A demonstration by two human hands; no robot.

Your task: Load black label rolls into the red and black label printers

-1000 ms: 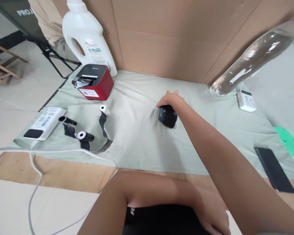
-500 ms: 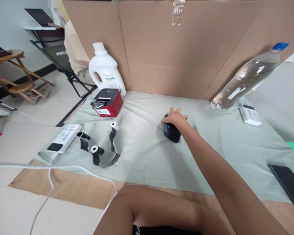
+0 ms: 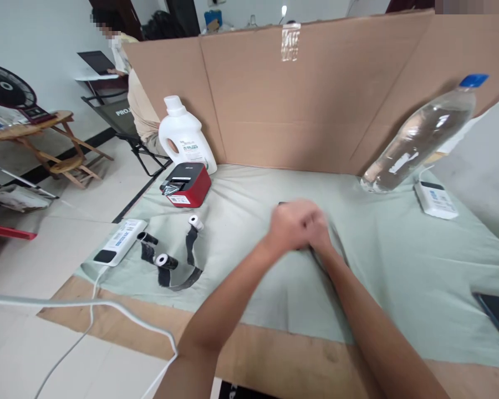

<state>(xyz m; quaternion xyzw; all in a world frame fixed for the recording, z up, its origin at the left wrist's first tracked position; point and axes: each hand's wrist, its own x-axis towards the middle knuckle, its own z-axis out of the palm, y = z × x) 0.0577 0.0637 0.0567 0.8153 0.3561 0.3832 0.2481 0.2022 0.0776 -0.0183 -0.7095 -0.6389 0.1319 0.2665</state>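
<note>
My left hand [image 3: 290,226] and my right hand [image 3: 317,226] meet over the middle of the cloth, blurred by motion. They touch or overlap, and their fingers cannot be made out. Beneath them lies a small black rounded object [image 3: 281,203], almost wholly hidden; only a dark edge shows past the left hand. Whether either hand grips it, I cannot tell. Left of the hands, small paper rolls [image 3: 166,261] with a dark unrolled strip [image 3: 191,244] lie on the cloth. Behind these stands a red and black box-shaped printer [image 3: 191,185].
A white jug [image 3: 189,136] stands behind the printer against a cardboard panel [image 3: 283,105]. A clear bottle [image 3: 419,138] leans at the right by a white device [image 3: 436,199]. Another white device [image 3: 120,242] with a cable lies left; a phone [image 3: 497,316] lies right. A person [image 3: 143,111] sits beyond.
My left hand has come forward from near my body to join the right over the black object, which is now mostly covered. The camera view has tilted up.
</note>
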